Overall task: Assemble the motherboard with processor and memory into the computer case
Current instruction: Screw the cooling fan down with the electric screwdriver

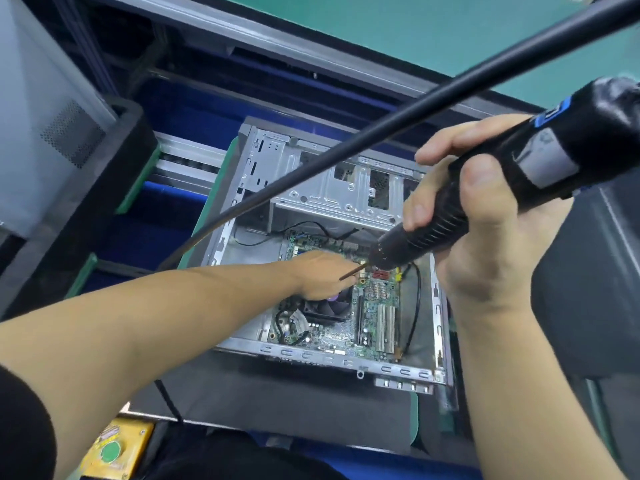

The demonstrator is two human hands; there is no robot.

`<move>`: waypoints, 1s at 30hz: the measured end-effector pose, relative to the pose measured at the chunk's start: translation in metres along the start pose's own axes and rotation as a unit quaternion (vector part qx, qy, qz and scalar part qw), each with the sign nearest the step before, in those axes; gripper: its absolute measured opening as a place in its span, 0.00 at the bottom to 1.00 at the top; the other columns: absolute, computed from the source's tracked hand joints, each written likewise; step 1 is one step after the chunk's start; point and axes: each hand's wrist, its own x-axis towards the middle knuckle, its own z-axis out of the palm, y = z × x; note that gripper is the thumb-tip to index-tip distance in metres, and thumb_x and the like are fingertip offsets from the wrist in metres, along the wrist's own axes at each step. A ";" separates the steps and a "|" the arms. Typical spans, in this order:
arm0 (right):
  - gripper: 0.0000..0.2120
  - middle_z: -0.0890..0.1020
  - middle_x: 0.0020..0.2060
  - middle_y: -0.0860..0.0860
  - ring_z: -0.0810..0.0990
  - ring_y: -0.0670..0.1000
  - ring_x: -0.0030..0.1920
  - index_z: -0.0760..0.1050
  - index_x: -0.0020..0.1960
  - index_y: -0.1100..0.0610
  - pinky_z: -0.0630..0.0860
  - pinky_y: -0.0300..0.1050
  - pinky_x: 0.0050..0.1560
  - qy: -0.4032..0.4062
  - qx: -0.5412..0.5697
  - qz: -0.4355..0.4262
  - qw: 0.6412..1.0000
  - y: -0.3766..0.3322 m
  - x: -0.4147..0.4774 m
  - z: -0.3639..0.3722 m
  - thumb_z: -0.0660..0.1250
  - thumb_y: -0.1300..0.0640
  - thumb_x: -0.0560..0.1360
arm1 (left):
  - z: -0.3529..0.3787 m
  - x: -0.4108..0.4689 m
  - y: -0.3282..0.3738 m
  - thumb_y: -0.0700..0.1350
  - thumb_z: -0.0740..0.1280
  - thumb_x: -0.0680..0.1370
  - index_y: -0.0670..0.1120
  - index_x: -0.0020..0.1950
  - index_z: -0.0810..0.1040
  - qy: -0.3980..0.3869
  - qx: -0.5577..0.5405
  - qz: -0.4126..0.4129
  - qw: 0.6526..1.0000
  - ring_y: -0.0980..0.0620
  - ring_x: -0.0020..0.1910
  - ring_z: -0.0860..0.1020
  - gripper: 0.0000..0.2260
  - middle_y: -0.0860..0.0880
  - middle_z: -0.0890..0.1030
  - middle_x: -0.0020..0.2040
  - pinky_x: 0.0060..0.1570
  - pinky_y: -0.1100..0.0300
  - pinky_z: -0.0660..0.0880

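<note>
motherboard [346, 336] lies inside open computer case [311, 358], fan [329, 306] mounted | right hand [485, 237] grips electric screwdriver [540, 164] above it | left hand [322, 277] on board beside the bit [351, 273], its grip not visible | remaining: probably fastening screws

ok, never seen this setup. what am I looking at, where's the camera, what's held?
No robot: one picture from a camera worn on a person's head, looking down at two bare hands. The right hand grips a black electric screwdriver, its cable running up and away. The left hand reaches into the open computer case beside the bit; whether it holds anything is hidden. The motherboard, with a fan on it, lies inside the case.
</note>
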 end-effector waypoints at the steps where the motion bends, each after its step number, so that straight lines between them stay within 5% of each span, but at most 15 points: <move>1: 0.05 0.82 0.44 0.53 0.75 0.51 0.26 0.76 0.50 0.54 0.71 0.45 0.30 0.007 0.002 0.001 1.000 -0.001 0.000 -0.004 0.63 0.61 0.78 | -0.002 0.000 0.002 0.56 0.49 0.81 0.53 0.42 0.65 -0.001 -0.002 0.002 1.000 0.56 0.33 0.71 0.13 0.53 0.73 0.36 0.35 0.56 0.63; 5: 0.02 0.82 0.44 0.53 0.75 0.51 0.26 0.73 0.50 0.57 0.71 0.45 0.30 0.012 0.003 -0.002 1.000 -0.004 -0.002 -0.011 0.63 0.61 0.78 | -0.006 -0.002 0.005 0.57 0.51 0.81 0.53 0.44 0.68 -0.019 -0.006 0.010 1.000 0.56 0.36 0.73 0.13 0.54 0.74 0.39 0.36 0.58 0.64; 8: 0.02 0.82 0.44 0.53 0.75 0.52 0.26 0.75 0.50 0.56 0.72 0.45 0.30 0.010 -0.014 -0.002 1.000 -0.006 -0.004 -0.016 0.64 0.61 0.79 | -0.014 -0.009 0.006 0.66 0.52 0.78 0.59 0.42 0.63 -0.021 0.008 0.012 1.000 0.60 0.36 0.70 0.14 0.62 0.68 0.39 0.33 0.63 0.62; 11: 0.09 0.82 0.41 0.52 0.75 0.54 0.25 0.79 0.48 0.47 0.72 0.45 0.30 0.027 -0.039 -0.003 0.999 -0.006 -0.005 -0.022 0.65 0.61 0.78 | -0.013 -0.020 0.002 0.78 0.59 0.65 0.56 0.55 0.69 -0.056 0.010 -0.012 0.998 0.56 0.46 0.75 0.31 0.59 0.75 0.50 0.41 0.60 0.70; 15: 0.11 0.82 0.39 0.51 0.75 0.55 0.24 0.80 0.46 0.46 0.72 0.48 0.31 0.069 -0.070 0.018 0.995 0.000 -0.005 -0.031 0.64 0.62 0.78 | -0.001 -0.029 0.002 0.75 0.69 0.58 0.49 0.68 0.64 -0.077 0.112 -0.026 0.990 0.49 0.58 0.74 0.47 0.52 0.73 0.61 0.50 0.53 0.73; 19: 0.08 0.82 0.40 0.52 0.76 0.55 0.24 0.77 0.46 0.50 0.73 0.47 0.32 0.092 -0.075 0.035 0.992 0.010 -0.007 -0.036 0.64 0.62 0.78 | 0.010 -0.032 0.000 0.64 0.71 0.62 0.49 0.65 0.64 -0.040 0.068 -0.038 0.996 0.48 0.54 0.74 0.38 0.50 0.72 0.58 0.48 0.55 0.73; 30: 0.02 0.82 0.40 0.53 0.77 0.54 0.25 0.75 0.45 0.57 0.73 0.43 0.31 0.109 -0.068 0.059 0.990 0.021 -0.012 -0.043 0.66 0.61 0.77 | 0.013 -0.039 -0.005 0.67 0.69 0.63 0.50 0.63 0.65 -0.001 0.039 -0.021 0.999 0.53 0.49 0.70 0.36 0.53 0.71 0.54 0.47 0.61 0.66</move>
